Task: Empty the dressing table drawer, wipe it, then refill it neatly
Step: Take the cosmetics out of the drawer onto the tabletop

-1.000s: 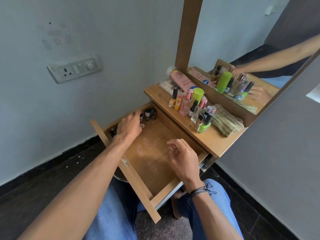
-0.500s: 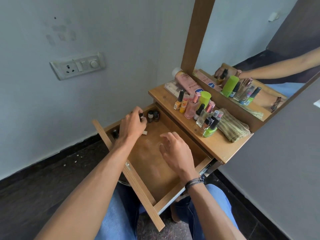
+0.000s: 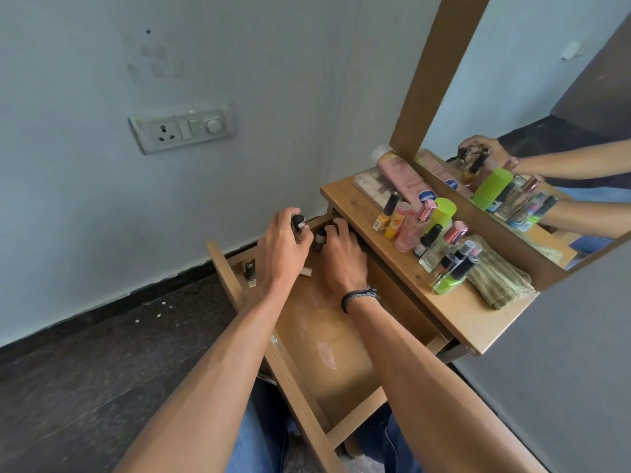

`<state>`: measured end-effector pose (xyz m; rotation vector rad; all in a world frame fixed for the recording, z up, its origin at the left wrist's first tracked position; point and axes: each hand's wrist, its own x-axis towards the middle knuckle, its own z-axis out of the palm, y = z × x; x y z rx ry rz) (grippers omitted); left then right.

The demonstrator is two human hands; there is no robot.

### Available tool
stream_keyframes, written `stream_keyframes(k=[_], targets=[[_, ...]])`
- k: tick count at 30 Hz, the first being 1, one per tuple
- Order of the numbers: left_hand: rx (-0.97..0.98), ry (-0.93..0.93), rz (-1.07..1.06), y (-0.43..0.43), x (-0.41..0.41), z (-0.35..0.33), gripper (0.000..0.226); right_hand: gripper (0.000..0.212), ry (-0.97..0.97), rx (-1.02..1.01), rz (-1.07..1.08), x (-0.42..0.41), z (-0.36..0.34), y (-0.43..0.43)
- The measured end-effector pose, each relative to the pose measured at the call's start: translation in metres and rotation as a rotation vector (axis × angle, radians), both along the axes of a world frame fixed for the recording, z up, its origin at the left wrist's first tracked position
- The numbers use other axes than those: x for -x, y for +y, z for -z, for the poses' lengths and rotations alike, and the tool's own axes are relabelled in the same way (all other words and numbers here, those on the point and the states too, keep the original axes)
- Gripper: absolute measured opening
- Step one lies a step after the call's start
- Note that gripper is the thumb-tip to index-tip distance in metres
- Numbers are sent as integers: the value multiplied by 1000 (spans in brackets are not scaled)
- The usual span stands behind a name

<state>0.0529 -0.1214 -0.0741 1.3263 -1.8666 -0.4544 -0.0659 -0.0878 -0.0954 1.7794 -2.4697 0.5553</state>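
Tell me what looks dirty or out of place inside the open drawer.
Pale, whitish smears mark the drawer floor, like dried spillage or powder. A small beige stick lies on its side beside the left hand, which grips a dark-capped bottle. Nothing looks broken.

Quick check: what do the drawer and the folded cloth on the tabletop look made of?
Drawer: wood-look board, probably laminate, matte brown, printed-looking grain, pale smears on its floor. Folded cloth: woven fabric, olive-beige stripes, soft folds.
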Motion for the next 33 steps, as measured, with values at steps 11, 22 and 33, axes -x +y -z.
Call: stream_keyframes(k=[11, 22, 33], targets=[[41, 67, 23, -3, 0, 1, 37, 21, -157, 234, -28, -10, -14, 35], [62, 316, 91, 3, 11, -14, 46, 24, -301, 818, 238, 27, -69, 175], [-93, 153, 300, -18, 74, -56, 46, 32, -334, 908, 371, 78, -55, 180]])
